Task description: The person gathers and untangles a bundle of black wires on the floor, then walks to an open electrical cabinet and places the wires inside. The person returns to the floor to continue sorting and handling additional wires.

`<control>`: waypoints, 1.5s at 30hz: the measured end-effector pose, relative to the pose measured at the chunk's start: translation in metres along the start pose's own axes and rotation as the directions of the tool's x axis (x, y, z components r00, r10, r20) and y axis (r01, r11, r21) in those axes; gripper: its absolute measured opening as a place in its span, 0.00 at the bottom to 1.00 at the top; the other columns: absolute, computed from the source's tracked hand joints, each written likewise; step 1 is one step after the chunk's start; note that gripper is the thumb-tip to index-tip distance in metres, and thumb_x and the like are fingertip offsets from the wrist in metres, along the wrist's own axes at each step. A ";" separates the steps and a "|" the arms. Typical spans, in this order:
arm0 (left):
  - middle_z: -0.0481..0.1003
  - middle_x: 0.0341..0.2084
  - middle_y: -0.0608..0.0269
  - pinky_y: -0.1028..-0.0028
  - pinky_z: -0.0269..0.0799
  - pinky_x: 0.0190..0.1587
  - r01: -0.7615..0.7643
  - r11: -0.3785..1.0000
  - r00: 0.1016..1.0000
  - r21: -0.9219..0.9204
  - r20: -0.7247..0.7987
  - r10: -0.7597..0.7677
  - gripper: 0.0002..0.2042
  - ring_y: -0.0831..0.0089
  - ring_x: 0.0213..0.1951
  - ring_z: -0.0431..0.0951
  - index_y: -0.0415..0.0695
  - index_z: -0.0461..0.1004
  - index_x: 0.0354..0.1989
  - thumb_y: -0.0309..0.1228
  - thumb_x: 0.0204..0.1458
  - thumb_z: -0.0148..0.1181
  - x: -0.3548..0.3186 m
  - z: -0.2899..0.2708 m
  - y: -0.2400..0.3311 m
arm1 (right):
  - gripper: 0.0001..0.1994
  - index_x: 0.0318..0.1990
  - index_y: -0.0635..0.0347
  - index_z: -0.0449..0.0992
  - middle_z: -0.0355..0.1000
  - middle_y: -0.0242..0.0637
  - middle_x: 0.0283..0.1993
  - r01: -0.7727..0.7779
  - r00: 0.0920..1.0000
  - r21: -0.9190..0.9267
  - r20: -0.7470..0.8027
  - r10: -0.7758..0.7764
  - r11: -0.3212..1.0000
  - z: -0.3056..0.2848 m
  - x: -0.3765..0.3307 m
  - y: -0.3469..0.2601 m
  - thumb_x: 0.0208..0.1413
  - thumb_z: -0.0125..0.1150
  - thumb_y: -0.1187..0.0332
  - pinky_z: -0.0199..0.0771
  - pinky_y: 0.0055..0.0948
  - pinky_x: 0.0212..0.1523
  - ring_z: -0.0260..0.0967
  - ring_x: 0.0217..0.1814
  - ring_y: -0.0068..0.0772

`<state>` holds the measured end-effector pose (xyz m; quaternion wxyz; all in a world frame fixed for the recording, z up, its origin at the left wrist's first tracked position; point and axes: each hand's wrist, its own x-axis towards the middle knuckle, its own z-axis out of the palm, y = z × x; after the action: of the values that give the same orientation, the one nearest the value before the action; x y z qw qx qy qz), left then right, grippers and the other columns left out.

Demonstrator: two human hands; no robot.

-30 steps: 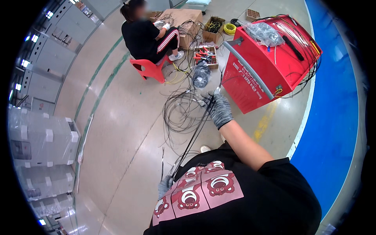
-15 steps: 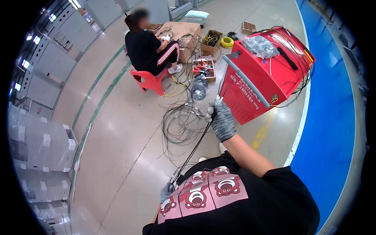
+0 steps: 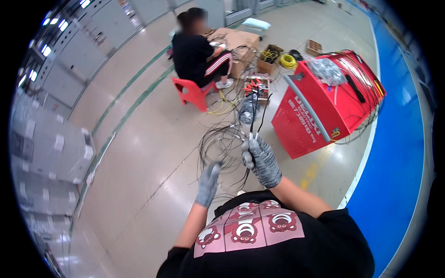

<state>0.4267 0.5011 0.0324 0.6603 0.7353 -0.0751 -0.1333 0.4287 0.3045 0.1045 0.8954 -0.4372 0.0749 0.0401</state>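
Observation:
My right hand [image 3: 262, 162], in a grey knit glove, is closed around a few black wires [image 3: 252, 121]. Their upper ends stick up above the fist, with white sleeves just over the fingers, and their lower lengths hang beneath it. To its left, my gloved left hand [image 3: 209, 184] is raised with fingers stretched out and slightly blurred. I see nothing held in it. Beyond both hands, a loose tangle of thin black wires [image 3: 203, 149] lies on the floor; in the picture the left fingertips overlap its edge.
A red cabinet [image 3: 296, 125] with a grey handle stands at right, plastic bags and wires on top. Ahead, a person [image 3: 192, 58] sits on a red chair [image 3: 187, 90] by a cardboard box [image 3: 243, 39]. Nearby are a tool box [image 3: 263, 83] and a yellow cable coil [image 3: 288, 61].
My left hand has let go of the wires' lower part near my waist and moved up and forward. The right hand still grips them, now lower in the picture. The view has shifted.

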 end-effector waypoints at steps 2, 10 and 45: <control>0.70 0.46 0.56 0.73 0.64 0.51 -0.025 0.949 0.992 -0.314 0.110 0.063 0.22 0.71 0.49 0.69 0.36 0.63 0.54 0.41 0.59 0.45 0.022 0.025 0.084 | 0.10 0.37 0.54 0.68 0.63 0.26 0.20 -0.026 0.996 -0.155 0.076 0.038 0.988 0.005 -0.010 0.017 0.61 0.47 0.59 0.55 0.14 0.17 0.56 0.17 0.15; 0.72 0.28 0.64 0.80 0.68 0.28 0.196 0.849 0.966 -0.490 0.244 -0.082 0.19 0.78 0.29 0.70 0.42 0.69 0.39 0.47 0.57 0.46 0.026 0.059 0.094 | 0.11 0.41 0.59 0.70 0.65 0.33 0.25 0.168 0.970 -0.538 0.241 -0.040 0.826 -0.014 -0.022 0.004 0.59 0.50 0.61 0.63 0.20 0.24 0.62 0.23 0.21; 0.67 0.22 0.73 0.86 0.52 0.20 0.205 0.911 0.974 -0.358 -0.017 -0.226 0.14 0.88 0.19 0.59 0.45 0.69 0.38 0.42 0.53 0.56 0.112 0.300 0.082 | 0.12 0.44 0.57 0.70 0.68 0.47 0.42 -0.344 0.646 -0.934 -0.164 -0.746 -0.093 -0.497 0.066 -0.310 0.50 0.54 0.72 0.69 0.41 0.42 0.67 0.44 0.51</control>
<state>0.4502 0.1740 0.0753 0.7648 0.6118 0.0506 -0.1953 0.4872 -0.2776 0.0326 0.1633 -0.9136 0.2742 -0.2518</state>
